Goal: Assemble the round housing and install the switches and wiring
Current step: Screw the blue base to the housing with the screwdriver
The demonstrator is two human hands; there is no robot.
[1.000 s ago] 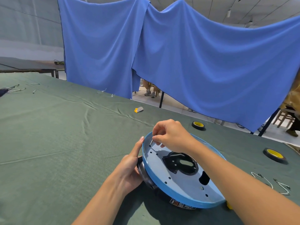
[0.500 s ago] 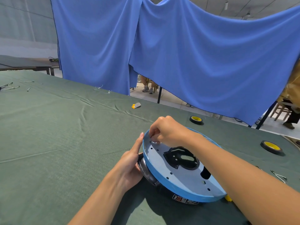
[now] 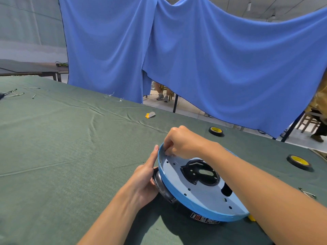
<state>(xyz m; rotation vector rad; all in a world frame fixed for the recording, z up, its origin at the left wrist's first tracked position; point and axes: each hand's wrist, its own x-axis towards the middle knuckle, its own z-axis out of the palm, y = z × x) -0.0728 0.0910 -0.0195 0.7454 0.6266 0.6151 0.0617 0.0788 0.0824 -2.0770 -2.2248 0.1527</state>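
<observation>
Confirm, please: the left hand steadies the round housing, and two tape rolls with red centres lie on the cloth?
Not red: the head view shows both tape rolls on the cloth with yellow centres. The left hand does steady the round housing.

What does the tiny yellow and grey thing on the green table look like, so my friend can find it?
Find the big green table, then the gap where the blue curtains part behind it. Just before that gap, near the table's far edge, lies the small piece. Unlike the round black tape rolls to its right, it is wedge-shaped, yellow one end, grey the other.
</observation>
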